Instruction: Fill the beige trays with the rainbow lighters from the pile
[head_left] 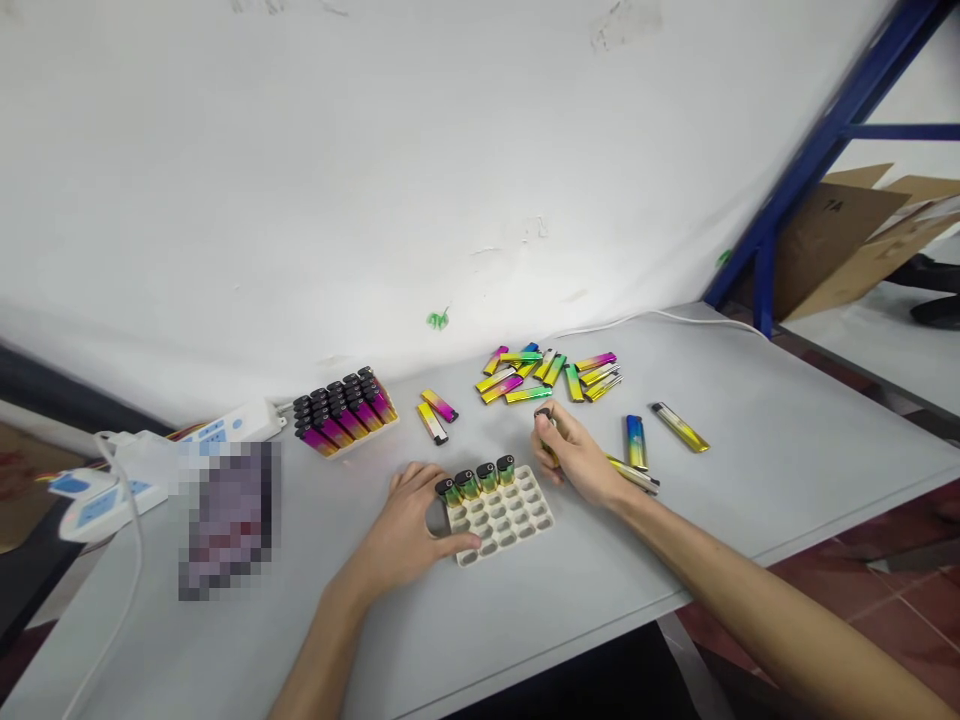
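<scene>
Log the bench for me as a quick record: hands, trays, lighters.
left hand: touching the left edge of the tray
tray: white, four lighters along its far row, the other slots empty
right hand: holding a lighter
full tray: packed with lighters, far left of the tray
loose pile: multicoloured lighters lying crossed, beyond the right hand
</scene>
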